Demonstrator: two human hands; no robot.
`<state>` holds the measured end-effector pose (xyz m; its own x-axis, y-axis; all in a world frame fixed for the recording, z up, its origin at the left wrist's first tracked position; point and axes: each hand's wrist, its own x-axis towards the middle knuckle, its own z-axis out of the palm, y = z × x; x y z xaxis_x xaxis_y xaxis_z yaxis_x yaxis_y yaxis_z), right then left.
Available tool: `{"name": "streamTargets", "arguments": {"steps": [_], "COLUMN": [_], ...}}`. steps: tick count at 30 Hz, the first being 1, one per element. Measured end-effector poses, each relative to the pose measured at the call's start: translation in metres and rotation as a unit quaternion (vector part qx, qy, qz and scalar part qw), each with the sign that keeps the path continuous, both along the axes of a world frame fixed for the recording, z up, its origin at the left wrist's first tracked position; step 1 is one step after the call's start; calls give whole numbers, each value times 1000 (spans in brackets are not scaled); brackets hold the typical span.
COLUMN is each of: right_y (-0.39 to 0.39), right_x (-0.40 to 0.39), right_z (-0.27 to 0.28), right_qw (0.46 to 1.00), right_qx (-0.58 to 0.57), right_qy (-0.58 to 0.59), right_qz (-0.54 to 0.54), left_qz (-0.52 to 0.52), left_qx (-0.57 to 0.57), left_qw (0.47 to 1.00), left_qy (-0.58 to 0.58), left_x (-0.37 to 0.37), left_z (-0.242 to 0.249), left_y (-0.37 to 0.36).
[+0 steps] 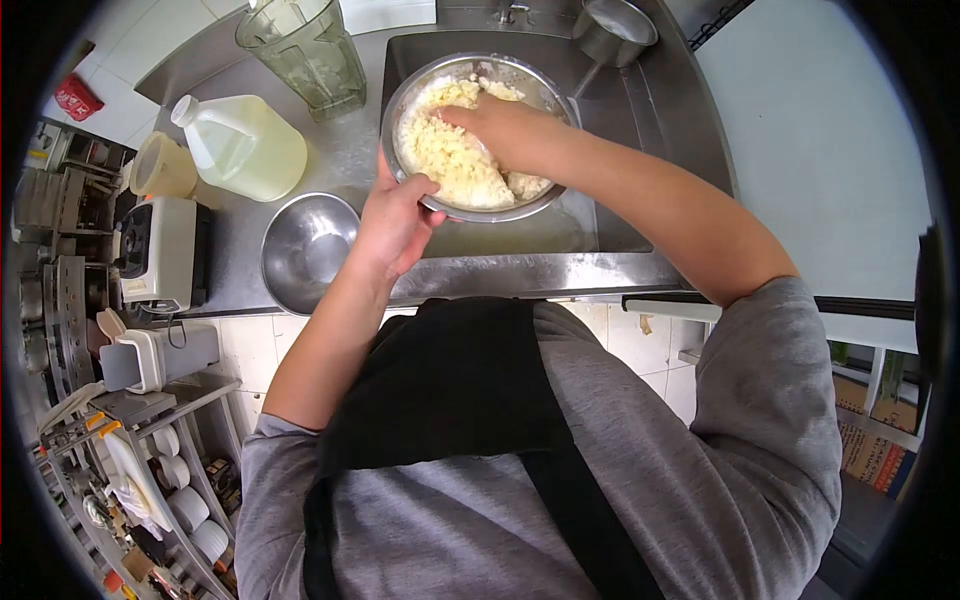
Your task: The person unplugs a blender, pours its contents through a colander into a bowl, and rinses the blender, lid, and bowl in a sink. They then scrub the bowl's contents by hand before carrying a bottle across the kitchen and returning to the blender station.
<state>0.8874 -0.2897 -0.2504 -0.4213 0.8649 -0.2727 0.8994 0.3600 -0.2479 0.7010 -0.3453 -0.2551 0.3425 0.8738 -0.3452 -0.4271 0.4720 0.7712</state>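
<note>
A round metal bowl point(545, 92) is held over the sink's near left part, filled with a pale yellow, crumbly mass point(450, 155). Small dots, perhaps holes, show on the bowl's inner far wall. My left hand point(395, 220) grips the near left rim, thumb on top and fingers underneath. Inside the bowl, my right hand point(505, 130) is sunk into the crumbly mass, with its fingers curled into it and the fingertips partly hidden. White, paler crumbs lie along the bowl's far and right sides.
A second metal bowl point(312, 250) stands on the counter's near edge. Left of the sink are a jug of pale liquid point(250, 150), a blender jar point(318, 65) and a blender base point(165, 250). A metal saucepan point(615, 30) sits at the sink's far right corner.
</note>
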Motion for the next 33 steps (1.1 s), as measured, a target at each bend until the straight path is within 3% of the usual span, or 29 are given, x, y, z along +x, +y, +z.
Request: {"name": "streamTargets", "arguments": {"steps": [4, 6, 9, 11, 13, 14, 17, 19, 25, 33], "right_y": [2, 5, 11, 13, 12, 16, 14, 0, -1, 6], "right_x": [-2, -5, 2, 4, 6, 6, -16, -32, -39, -27], "right_z": [-5, 13, 24, 40, 66, 72, 44, 29, -23, -19], "right_qw": [997, 997, 999, 999, 997, 994, 993, 995, 990, 988], "right_qx": [67, 27, 40, 19, -78, -99, -53, -67, 113, 73], "right_qy": [39, -67, -12, 1, -12, -19, -33, -40, -39, -52], "right_qz": [-18, 1, 10, 46, 8, 47, 105, 60, 70, 128], "left_qz": [-25, -39, 0, -9, -19, -19, -25, -27, -12, -36], "left_qx": [15, 20, 3, 13, 23, 22, 21, 24, 8, -9], "left_qw": [1000, 999, 1000, 999, 999, 999, 999, 999, 1000, 999], "left_qy": [7, 14, 25, 30, 33, 40, 40, 33, 15, 0], "left_x": [-5, -6, -4, -7, -9, -9, -5, -3, -6, -7], "left_z": [-12, -5, -3, -2, -1, -3, -2, -1, -21, -30], "left_y": [4, 3, 7, 11, 13, 13, 10, 9, 6, 0]}}
